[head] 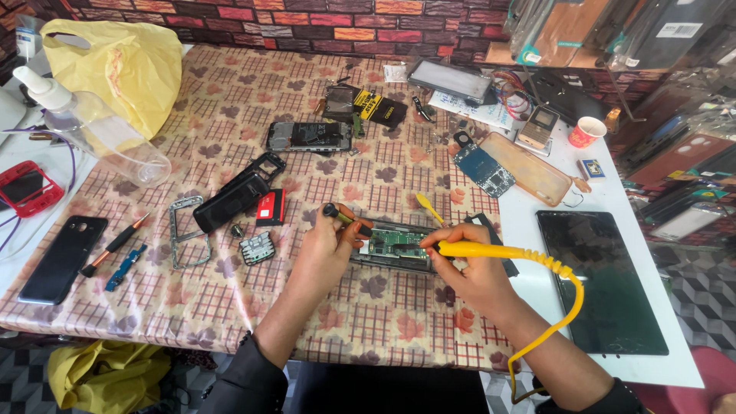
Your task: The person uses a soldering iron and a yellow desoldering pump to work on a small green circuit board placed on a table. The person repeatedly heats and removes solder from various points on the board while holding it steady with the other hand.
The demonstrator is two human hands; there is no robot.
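An opened phone with a green circuit board point(395, 244) lies on the patterned tablecloth point(230, 307) in front of me. My left hand point(326, 247) grips a dark-handled screwdriver point(345, 219) at the phone's left end, its tip pointing toward the board. My right hand point(469, 270) holds a yellow soldering tool point(491, 250) by its handle, the tip over the board's right side. The tool's yellow cord point(563, 307) loops down past my right forearm.
Loose phone parts lie around: a black phone frame point(238, 195), a red battery point(271, 206), a small keypad point(257, 248), a blue board point(484, 170), a dark tablet point(602, 280), a black phone point(63, 257), a clear spray bottle point(100, 130), a yellow bag point(123, 65), a paper cup point(586, 132).
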